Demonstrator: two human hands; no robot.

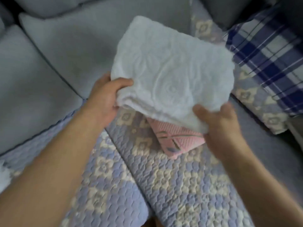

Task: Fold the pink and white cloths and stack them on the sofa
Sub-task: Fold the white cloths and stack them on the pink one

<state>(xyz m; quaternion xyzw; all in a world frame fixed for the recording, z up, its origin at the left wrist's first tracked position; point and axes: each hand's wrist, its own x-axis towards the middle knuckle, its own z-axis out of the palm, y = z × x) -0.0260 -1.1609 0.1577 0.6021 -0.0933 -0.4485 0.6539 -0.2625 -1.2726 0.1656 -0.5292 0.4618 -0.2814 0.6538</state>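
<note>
A folded white cloth [170,69] with an embossed flower pattern is held flat above the sofa seat. My left hand [105,97] grips its near left corner, thumb on top. My right hand [221,122] grips its near right corner. Under the white cloth lies a folded pink cloth [175,138] with dark stripes, resting on the quilted sofa cover [164,185]; only its near corner shows, the rest is hidden by the white cloth.
The quilted cover is lilac with cream flowers. Grey sofa cushions [49,63] lie to the left and behind. A blue and white checked cushion [270,59] leans at the right.
</note>
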